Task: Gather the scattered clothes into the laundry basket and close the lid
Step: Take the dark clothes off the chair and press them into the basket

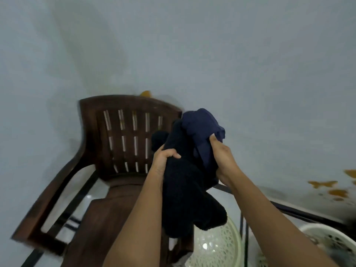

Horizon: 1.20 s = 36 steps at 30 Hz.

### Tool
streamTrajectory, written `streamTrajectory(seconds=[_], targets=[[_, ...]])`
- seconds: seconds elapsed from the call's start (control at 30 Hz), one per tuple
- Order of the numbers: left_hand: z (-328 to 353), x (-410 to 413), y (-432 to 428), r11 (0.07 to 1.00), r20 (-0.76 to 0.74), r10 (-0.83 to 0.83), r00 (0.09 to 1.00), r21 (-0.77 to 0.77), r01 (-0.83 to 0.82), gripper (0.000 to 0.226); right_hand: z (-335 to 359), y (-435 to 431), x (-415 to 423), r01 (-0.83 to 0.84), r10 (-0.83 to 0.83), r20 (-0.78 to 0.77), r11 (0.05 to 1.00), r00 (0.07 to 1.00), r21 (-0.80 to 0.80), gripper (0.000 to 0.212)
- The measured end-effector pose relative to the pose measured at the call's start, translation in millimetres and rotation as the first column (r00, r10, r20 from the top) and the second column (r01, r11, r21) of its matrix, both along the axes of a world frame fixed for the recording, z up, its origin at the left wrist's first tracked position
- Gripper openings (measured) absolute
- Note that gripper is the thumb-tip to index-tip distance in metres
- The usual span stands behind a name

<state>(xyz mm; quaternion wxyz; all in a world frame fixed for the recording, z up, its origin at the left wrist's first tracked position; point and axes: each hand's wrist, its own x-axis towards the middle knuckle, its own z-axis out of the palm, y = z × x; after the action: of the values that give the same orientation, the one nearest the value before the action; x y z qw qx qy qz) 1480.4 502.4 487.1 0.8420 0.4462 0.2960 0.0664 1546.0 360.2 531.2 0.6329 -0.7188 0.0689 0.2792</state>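
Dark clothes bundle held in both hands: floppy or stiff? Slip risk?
Likely floppy: the dark clothes bundle sags below the left hand and right hand and bunches around the fingers. Probably light, since it is held aloft. Loose ends might slip free, as navy cloth spills out on top.

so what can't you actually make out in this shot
Head view only:
- Laundry basket: cut off by the bottom and right edges, with the right hand's forearm across it; its contents are blurred.
- Lid: partly behind the dark clothes.
- Number of garments in the bundle: unclear.
- Chair: motion-blurred; the left hand's forearm covers its seat.
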Motion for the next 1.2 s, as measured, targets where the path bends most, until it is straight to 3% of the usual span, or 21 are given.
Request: streamTrajectory(seconds=[0.13, 0.27, 0.4, 0.5, 0.63, 0.73, 0.83, 0.93, 1.03, 1.1, 1.17, 1.2], targets=[[32.9, 53.2, -105.9, 0.977, 0.112, -0.210, 0.971, -0.012, 0.212, 0.042, 37.4, -112.6, 33.2, 0.195, -0.199, 0.043, 0.978, 0.979, 0.073, 0.040], [50.4, 86.6, -207.2, 0.946, 0.142, -0.321, 0.936, -0.007, 0.325, 0.075, 50.4, -217.2, 49.4, 0.308, -0.324, 0.117, 0.942, 0.939, 0.130, 0.031], [46.2, 111.4, -336.6, 0.925, 0.179, -0.364, 0.914, -0.043, 0.377, 0.048, 47.4, -341.5, 69.9, 0.378, -0.392, 0.239, 0.920, 0.888, 0.102, 0.043], [33.9, 127.1, -435.6, 0.917, 0.168, -0.366, 0.915, -0.100, 0.385, 0.043, 34.1, -434.0, 88.5, 0.396, -0.399, 0.267, 0.916, 0.878, 0.066, 0.041], [13.5, 140.7, -529.8, 0.917, 0.078, -0.361, 0.929, -0.150, 0.369, 0.056, 18.7, -522.8, 107.5, 0.429, -0.412, 0.266, 0.903, 0.872, -0.008, 0.029], [-9.2, 141.0, -577.1, 0.901, 0.002, -0.393, 0.919, -0.199, 0.386, 0.047, -7.7, -569.6, 117.9, 0.429, -0.414, 0.155, 0.900, 0.897, -0.077, 0.026], [-42.3, 139.8, -596.1, 0.875, -0.141, -0.474, 0.869, -0.190, 0.446, 0.038, -40.2, -595.4, 112.0, 0.451, -0.452, 0.027, 0.882, 0.892, -0.137, 0.035], [-90.4, 133.8, -615.4, 0.855, -0.319, -0.519, 0.793, -0.177, 0.488, 0.019, -100.2, -621.4, 92.6, 0.480, -0.499, -0.114, 0.862, 0.859, -0.162, 0.029], [-161.8, 117.3, -631.6, 0.853, -0.493, -0.485, 0.722, -0.084, 0.515, 0.026, -177.1, -632.7, 74.1, 0.471, -0.531, -0.242, 0.841, 0.812, -0.265, 0.042], [-233.2, 109.5, -640.0, 0.740, -0.584, -0.483, 0.653, 0.126, 0.661, 0.050, -238.5, -635.0, 64.4, 0.416, -0.526, -0.314, 0.837, 0.790, -0.356, 0.054], [-278.1, 103.6, -642.4, 0.444, -0.712, -0.469, 0.522, 0.321, 0.836, 0.078, -282.2, -635.0, 49.7, 0.238, -0.437, -0.328, 0.832, 0.837, -0.502, 0.069], [-291.5, 99.0, -645.8, 0.321, -0.750, -0.448, 0.487, 0.373, 0.870, 0.082, -296.1, -634.6, 42.6, 0.190, -0.436, -0.267, 0.757, 0.860, -0.625, 0.075]])
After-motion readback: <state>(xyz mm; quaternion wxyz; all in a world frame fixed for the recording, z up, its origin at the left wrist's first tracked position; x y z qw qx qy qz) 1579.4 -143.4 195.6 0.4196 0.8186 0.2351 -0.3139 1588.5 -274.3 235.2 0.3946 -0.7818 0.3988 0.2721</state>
